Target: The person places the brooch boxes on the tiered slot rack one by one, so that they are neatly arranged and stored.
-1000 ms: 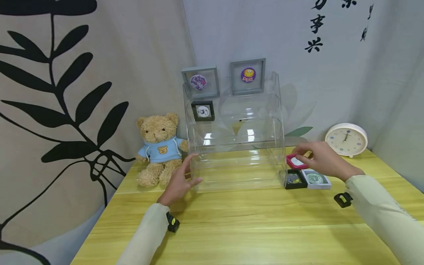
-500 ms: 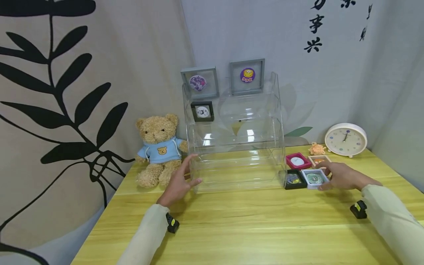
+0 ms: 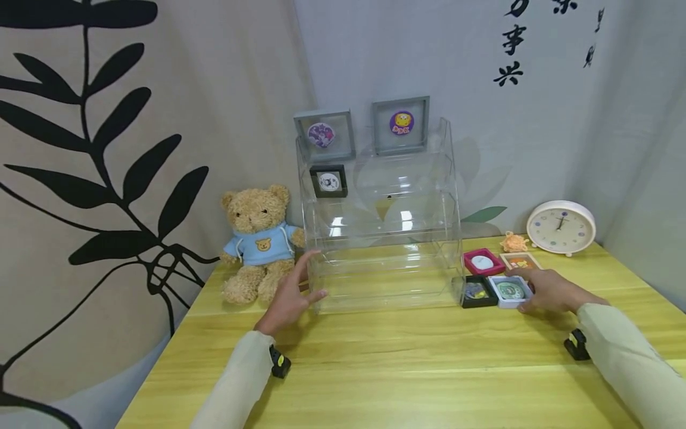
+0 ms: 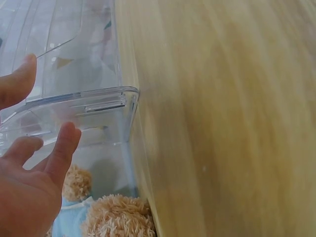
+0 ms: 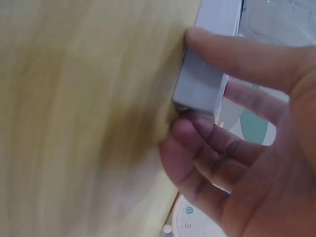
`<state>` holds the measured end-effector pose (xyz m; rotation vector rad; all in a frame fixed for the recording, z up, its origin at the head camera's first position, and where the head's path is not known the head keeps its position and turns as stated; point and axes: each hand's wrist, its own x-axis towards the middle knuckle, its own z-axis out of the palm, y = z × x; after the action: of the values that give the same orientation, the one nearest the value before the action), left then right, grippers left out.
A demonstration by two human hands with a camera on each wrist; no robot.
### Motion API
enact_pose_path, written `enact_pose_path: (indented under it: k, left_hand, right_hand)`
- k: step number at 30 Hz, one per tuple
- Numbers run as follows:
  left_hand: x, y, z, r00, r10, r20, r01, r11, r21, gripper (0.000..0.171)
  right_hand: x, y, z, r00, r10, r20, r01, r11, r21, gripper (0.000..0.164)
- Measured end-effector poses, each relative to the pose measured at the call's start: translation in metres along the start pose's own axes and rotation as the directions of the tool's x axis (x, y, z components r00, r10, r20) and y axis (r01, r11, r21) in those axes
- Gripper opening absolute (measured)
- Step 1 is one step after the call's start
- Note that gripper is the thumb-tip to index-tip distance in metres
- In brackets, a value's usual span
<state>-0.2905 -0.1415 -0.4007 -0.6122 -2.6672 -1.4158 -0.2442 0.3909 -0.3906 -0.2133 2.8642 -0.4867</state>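
My left hand (image 3: 289, 301) is at the left side of a clear acrylic tiered display rack (image 3: 383, 280). In the left wrist view its thumb and fairly straight fingers lie on either side of the rack's clear side panel (image 4: 108, 101), with a gap between them. At the right, my right hand (image 3: 552, 290) pinches a light grey square display frame (image 3: 510, 291) with a round green picture, lying flat on the table. The right wrist view has the thumb on the frame's (image 5: 200, 84) near side and fingertips at its corner; the index fingertip is partly hidden behind it.
Black (image 3: 479, 292), magenta (image 3: 483, 262) and light wooden (image 3: 520, 260) frames lie beside the grey one. Behind them are an orange turtle-like figurine (image 3: 514, 242) and a round clock (image 3: 561, 227). Grey frames (image 3: 324, 136) and a small black frame (image 3: 329, 180) stand on the rack. A teddy bear (image 3: 259, 238) sits left.
My right hand has moved from above the magenta frame rightward and toward me, onto the light grey frame, uncovering the wooden frame and figurine. My left hand has stayed at the rack.
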Motion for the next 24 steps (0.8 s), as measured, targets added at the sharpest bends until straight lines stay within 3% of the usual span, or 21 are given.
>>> enact_pose_path:
  k: [4, 9, 16, 20, 24]
  left_hand:
    - [0.000, 0.000, -0.001, 1.000, 0.010, -0.010, -0.010, 1.000, 0.004, 0.086]
    - [-0.001, -0.002, -0.002, 1.000, 0.006, -0.019, -0.006, 1.000, 0.009, 0.086]
    - [-0.003, -0.002, -0.005, 1.000, -0.001, -0.022, 0.001, 1.000, -0.003, 0.085]
    - [-0.002, 0.001, -0.004, 1.000, -0.003, -0.017, 0.003, 1.000, 0.000, 0.085]
    - [-0.002, 0.003, 0.000, 1.000, -0.007, -0.007, 0.007, 1.000, -0.010, 0.086]
  right_hand:
    - [-0.002, -0.001, -0.003, 1.000, 0.003, 0.024, -0.003, 1.000, 0.010, 0.082]
    - [-0.006, -0.004, -0.009, 0.999, -0.052, 0.010, 0.052, 0.998, 0.039, 0.083]
    - [-0.009, -0.005, -0.009, 0.988, -0.103, -0.113, 0.112, 0.991, 0.071, 0.088]
    - [-0.013, 0.001, -0.002, 0.979, -0.096, -0.178, 0.128, 0.976, 0.176, 0.092]
    - [-0.020, 0.007, 0.003, 0.983, -0.080, -0.164, 0.137, 0.918, 0.373, 0.095]
